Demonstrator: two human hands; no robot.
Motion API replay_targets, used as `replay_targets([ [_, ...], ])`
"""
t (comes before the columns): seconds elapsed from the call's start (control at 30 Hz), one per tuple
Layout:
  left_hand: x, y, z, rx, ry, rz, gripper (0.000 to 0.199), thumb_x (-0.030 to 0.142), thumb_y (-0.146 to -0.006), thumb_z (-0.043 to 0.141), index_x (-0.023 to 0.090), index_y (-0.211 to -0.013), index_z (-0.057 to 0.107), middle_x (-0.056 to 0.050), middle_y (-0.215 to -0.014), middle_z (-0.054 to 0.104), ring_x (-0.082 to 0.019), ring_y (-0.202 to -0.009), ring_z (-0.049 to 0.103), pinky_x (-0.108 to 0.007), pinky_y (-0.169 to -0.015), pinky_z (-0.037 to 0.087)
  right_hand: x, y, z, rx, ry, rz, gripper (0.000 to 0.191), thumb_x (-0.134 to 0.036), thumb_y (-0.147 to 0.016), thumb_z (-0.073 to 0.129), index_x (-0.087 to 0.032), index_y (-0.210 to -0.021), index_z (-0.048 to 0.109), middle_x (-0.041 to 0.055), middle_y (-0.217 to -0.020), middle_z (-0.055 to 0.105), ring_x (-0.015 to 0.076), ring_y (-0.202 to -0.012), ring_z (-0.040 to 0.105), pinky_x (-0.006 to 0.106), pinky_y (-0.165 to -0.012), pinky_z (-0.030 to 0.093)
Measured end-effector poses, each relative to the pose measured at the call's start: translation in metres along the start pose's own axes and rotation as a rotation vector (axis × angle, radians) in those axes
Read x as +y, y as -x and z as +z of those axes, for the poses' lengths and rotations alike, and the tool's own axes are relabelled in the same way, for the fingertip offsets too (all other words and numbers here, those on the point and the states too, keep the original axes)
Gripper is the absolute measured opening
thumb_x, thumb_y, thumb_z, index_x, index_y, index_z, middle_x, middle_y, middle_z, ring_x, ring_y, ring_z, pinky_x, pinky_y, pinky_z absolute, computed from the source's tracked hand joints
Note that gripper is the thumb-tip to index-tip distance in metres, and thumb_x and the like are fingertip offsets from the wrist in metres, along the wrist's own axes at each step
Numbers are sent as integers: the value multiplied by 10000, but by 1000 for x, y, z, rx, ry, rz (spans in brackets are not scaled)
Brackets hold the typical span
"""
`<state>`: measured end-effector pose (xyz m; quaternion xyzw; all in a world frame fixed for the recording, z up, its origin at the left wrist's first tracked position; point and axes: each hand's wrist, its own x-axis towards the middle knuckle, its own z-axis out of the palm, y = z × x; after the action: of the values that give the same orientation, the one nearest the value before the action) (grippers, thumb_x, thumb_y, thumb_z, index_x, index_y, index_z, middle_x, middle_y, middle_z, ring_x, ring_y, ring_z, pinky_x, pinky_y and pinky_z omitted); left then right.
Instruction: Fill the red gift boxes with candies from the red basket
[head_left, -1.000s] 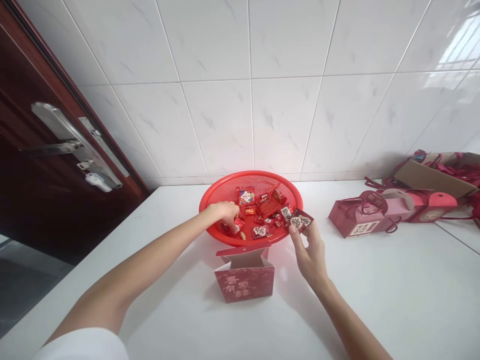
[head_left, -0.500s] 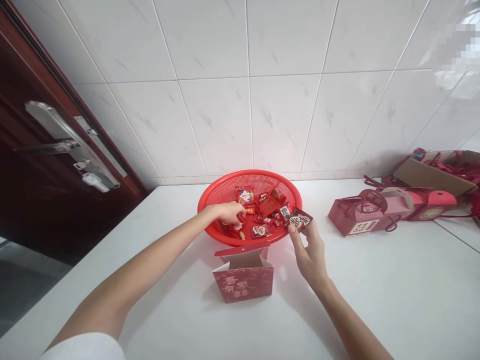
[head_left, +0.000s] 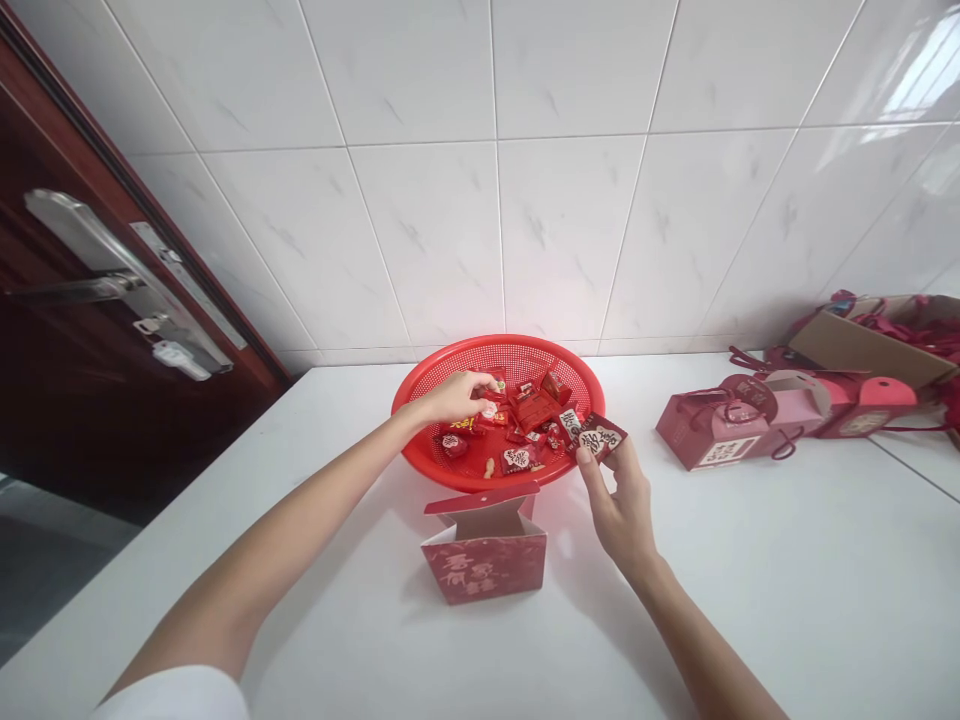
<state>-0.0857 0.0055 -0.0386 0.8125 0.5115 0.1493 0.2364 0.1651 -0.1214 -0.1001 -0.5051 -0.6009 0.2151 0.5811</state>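
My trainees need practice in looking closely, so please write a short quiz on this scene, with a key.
1. True or false: the box nearest the person stands open.
2. Multiple choice: which hand reaches into the basket?
A) right hand
B) left hand
C) neither
3. Fill in the missing word: the right hand holds dark red ____ with pale labels.

Key: 1. True; 2. B; 3. packets
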Motion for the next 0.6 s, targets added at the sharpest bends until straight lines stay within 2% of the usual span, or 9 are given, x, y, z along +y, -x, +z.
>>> replay_targets([
  [0.13,-9,-4,-8,60,0,-50,312,308,-795,581,195,-1054,712,-50,-951,746,-221,-854,685,-290,-727,524,0,0,0,-2,-19,-9,260,-471,-977,537,-220,-1009,595,60,-891,678,233,-836,642,384,-772,523],
  [0.23,-16,-5,-15,49,-16,-97,313,308,-765,620,204,-1040,727,-36,-882,744,-213,-798,687,-276,-686,519,0,0,1,1,-23,-11,256,-469,-978,538,-220,-1006,593,66,-908,689,234,-844,650,384,-777,525],
  [0.33,-19,-5,-19,-8,-38,-137,319,280,-751,623,194,-1037,735,-34,-846,744,-215,-779,691,-271,-673,511,0,0,1,3,-20,-14,258,-469,-979,536,-219,-1002,594,68,-906,691,234,-841,649,383,-772,524],
  [0.5,-14,-3,-20,-156,-74,-156,291,223,-721,618,193,-978,752,-37,-955,769,-218,-881,695,-251,-729,505,0,0,0,-4,-21,-13,249,-462,-984,535,-223,-1003,599,60,-898,694,230,-833,641,376,-761,518],
  [0.6,-9,-2,-18,-241,-104,-162,224,207,-699,632,199,-890,749,-29,-951,772,-214,-881,688,-242,-730,494,0,0,0,-8,-26,-18,241,-455,-987,532,-226,-1010,604,61,-909,705,229,-833,635,372,-758,514],
])
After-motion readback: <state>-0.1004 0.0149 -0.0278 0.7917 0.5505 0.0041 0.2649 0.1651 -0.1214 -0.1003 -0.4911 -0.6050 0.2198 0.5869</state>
